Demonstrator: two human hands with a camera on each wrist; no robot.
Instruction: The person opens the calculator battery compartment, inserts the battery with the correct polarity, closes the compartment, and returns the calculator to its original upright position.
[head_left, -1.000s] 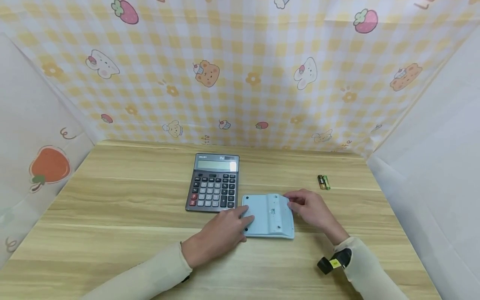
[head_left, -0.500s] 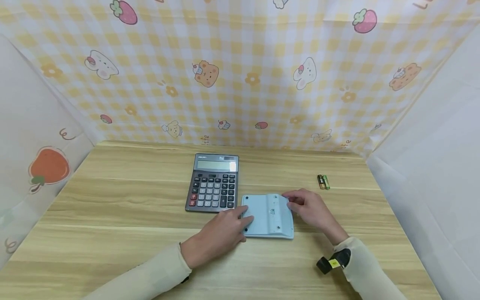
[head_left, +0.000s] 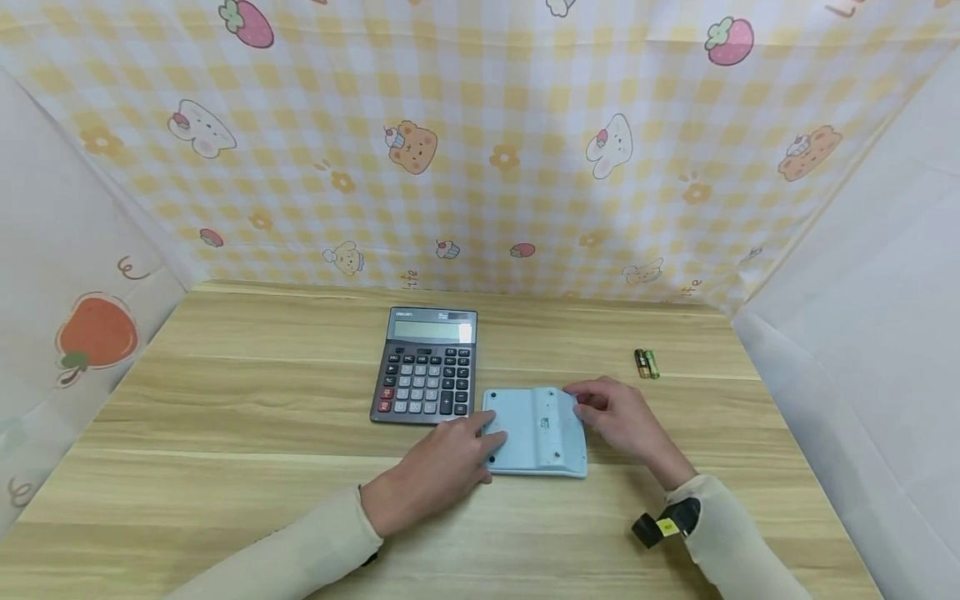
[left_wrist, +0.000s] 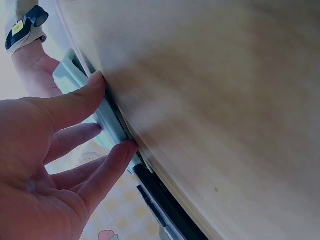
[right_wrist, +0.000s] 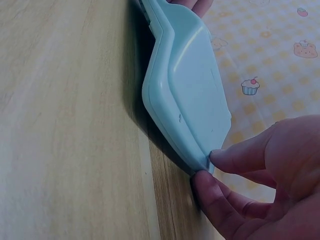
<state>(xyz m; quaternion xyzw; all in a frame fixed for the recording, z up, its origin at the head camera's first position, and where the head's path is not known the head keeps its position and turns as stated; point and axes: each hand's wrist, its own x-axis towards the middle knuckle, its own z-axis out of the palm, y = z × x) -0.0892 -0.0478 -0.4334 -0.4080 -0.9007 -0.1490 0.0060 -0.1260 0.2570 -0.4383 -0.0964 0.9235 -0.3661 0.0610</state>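
A light blue calculator (head_left: 517,429) lies back side up on the table, a raised ridge along its right part and small dark spots near its corners. My left hand (head_left: 446,467) holds its left edge, two fingertips over the back; in the left wrist view, thumb and fingers of the left hand (left_wrist: 65,155) meet the calculator's side (left_wrist: 111,122). My right hand (head_left: 618,417) pinches the far right corner. Close up in the right wrist view, the thumb and index finger of the right hand (right_wrist: 270,175) grip the calculator's edge (right_wrist: 172,100). Its key side is hidden underneath.
A dark grey calculator (head_left: 425,367) lies face up just beyond my left hand. Two small batteries (head_left: 647,364) lie side by side at the back right of the wooden table (head_left: 247,367). A checked cloth (head_left: 480,192) hangs behind it, with white sheets at both sides.
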